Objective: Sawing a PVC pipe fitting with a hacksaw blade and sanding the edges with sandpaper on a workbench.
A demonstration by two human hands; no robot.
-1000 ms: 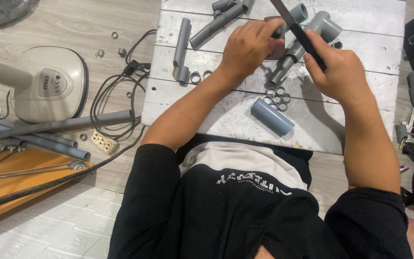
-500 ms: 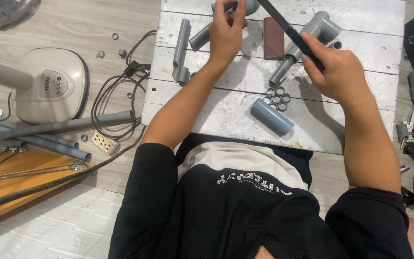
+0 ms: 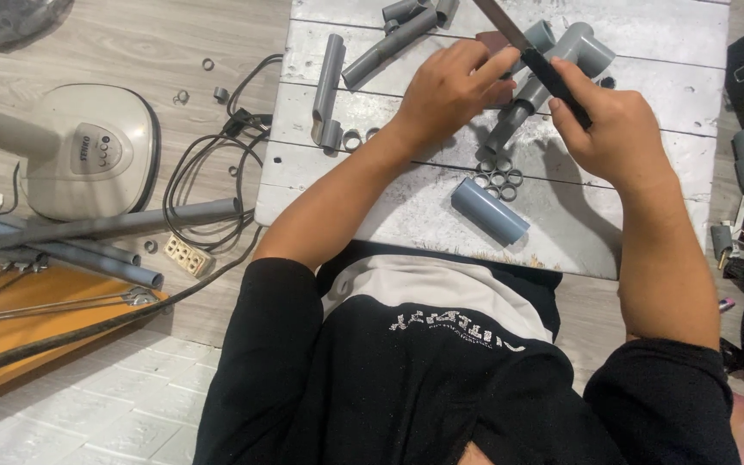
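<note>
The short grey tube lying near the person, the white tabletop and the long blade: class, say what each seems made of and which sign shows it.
Short grey tube: probably plastic pipe, matte, uniform grey, thin wall at its open end. White tabletop: painted wooden planks, with seams between boards and worn paint. Long blade in the right hand: likely metal, thin, flat and dark, with a black grip.

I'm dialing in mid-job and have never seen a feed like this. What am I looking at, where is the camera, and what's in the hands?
This is one view from a camera worn on a person's head, looking down at their own two bare hands; there is no machine. They work at a white plank table. The right hand grips a knife by its dark handle. The left hand touches the blade, with a reddish-brown block partly hidden behind it. Grey pipe pieces lie about: a short pipe, small cut rings and an elbow fitting. On the floor at left sit a fan base and long pipes.
</note>
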